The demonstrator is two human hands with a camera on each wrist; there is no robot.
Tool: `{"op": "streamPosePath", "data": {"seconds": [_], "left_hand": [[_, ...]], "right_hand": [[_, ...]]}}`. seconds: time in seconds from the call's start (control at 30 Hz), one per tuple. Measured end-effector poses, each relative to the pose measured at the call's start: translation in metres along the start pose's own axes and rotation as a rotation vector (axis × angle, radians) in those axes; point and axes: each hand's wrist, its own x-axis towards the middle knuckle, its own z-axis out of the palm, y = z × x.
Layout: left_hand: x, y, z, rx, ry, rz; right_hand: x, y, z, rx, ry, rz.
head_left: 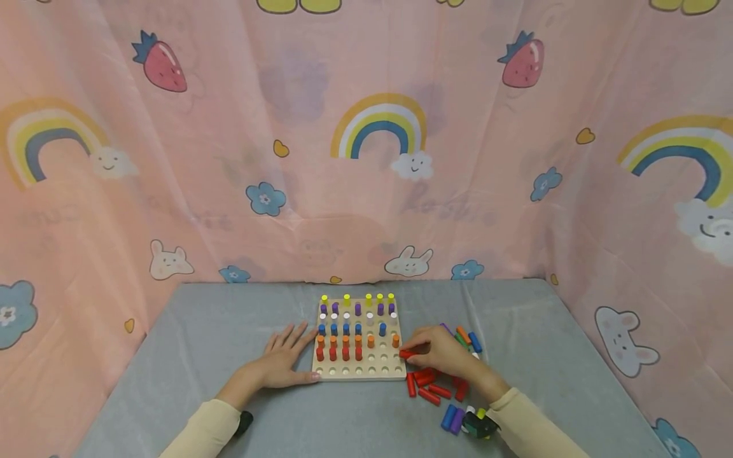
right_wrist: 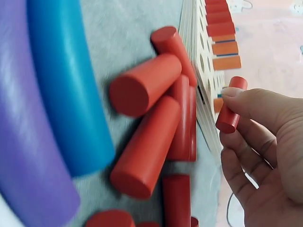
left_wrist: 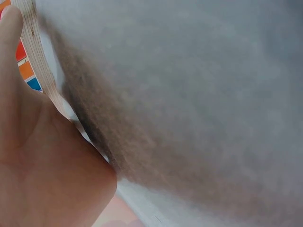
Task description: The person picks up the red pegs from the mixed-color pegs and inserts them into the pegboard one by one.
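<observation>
We see the right hand point(head_left: 443, 353) pinching a single red peg point(right_wrist: 228, 119) between thumb and forefinger, its other fingers curled loosely behind; gripped this way, both ends of the peg show, which probably leaves it easy to turn. In the head view that peg is at the right edge of the wooden pegboard point(head_left: 366, 376), level with the row where four standing red pegs point(head_left: 346, 353) fill the holes on the left; we cannot tell whether it touches the wood. The left hand point(head_left: 283, 359) lies with fingers straight and spread on the grey cloth point(head_left: 321, 416), forefinger and thumb at the board's left side, and we take this as a brace against sliding. Each filled row keeps to one colour, from yellow pegs point(head_left: 369, 298) at the far edge down to red, so we judge the layout to be sorted by colour. Loose red pegs point(head_left: 439, 390) lie just beside the board under the right hand, seemingly for a short reach, while a blue peg point(head_left: 449, 416) and a purple peg point(head_left: 457, 421) lie nearer us.
</observation>
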Motion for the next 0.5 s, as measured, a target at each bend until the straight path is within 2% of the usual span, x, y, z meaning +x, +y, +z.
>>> {"op": "streamPosePath", "data": {"seconds": [0.3, 0.5], "left_hand": [[0.001, 0.007, -0.006, 0.051, -0.032, -0.053], [0.000, 0.005, -0.005, 0.041, -0.023, -0.038]], "right_hand": [[0.006, -0.008, 0.010, 0.001, 0.040, -0.024], [0.010, -0.014, 0.018, -0.006, 0.097, -0.037]]}}
